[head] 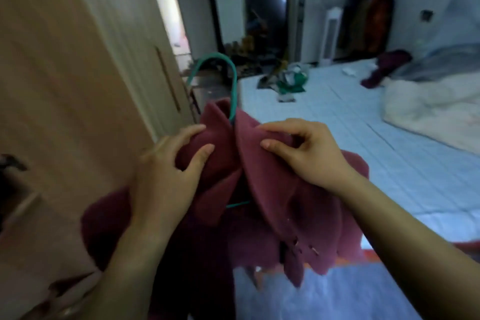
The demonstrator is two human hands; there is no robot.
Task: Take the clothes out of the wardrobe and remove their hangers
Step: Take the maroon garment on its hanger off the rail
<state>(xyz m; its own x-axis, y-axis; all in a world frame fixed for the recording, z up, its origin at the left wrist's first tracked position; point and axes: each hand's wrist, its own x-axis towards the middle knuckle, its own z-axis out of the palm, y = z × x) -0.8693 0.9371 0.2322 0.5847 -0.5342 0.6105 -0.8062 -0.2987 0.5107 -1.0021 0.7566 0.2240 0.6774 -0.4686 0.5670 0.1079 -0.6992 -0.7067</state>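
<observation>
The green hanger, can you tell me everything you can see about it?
The green hanger looks thin and smooth, perhaps coated wire. Its curved hook sticks up from the collar of the maroon garment, hooked on nothing. A bit of its bar peeks out lower down; the rest is hidden. The left hand and right hand hold the cloth beside it, not the hanger.

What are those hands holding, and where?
The left hand and right hand each grip the maroon garment by its collar, either side of the green hanger.

maroon fleece garment, on teal hanger
</observation>
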